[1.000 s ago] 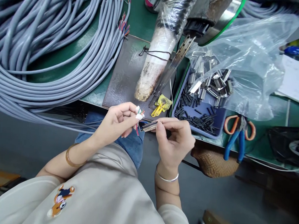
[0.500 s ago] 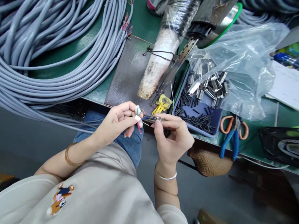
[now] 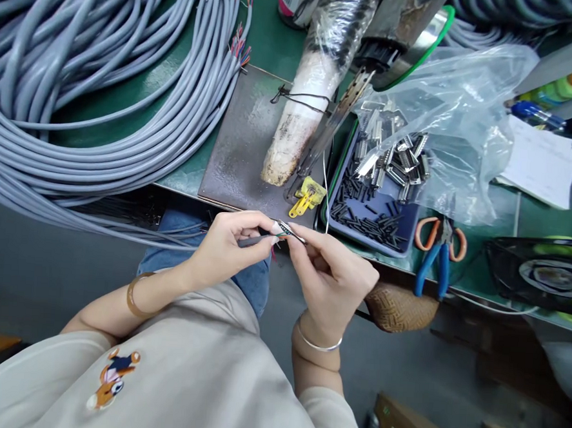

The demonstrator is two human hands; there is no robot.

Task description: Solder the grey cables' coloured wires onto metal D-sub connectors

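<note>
My left hand (image 3: 230,241) is closed on a grey cable (image 3: 252,241) whose thin coloured wires come out beyond the fingertips. A small metal multi-pin connector (image 3: 289,231) sits between both hands. My right hand (image 3: 331,268) pinches its right end between thumb and fingers, and the left fingertips reach its other end. Whether any wire is joined to the connector is hidden by the fingers. Just past the hands, a yellow clip (image 3: 308,197) lies on the dark plate (image 3: 231,165).
Bundled grey cables (image 3: 124,172) cover the left of the bench. A blue tray (image 3: 400,252) with connectors and short black tubes stands right, partly under a plastic bag (image 3: 470,122). Near the edge lie pliers (image 3: 441,249). A wrapped duct (image 3: 296,118) hangs above the plate.
The connector has turned, and my left fingers have shifted up against it, leaving fewer coloured wires showing. The grey cable now shows between the left thumb and fingers. The camera view has shifted slightly.
</note>
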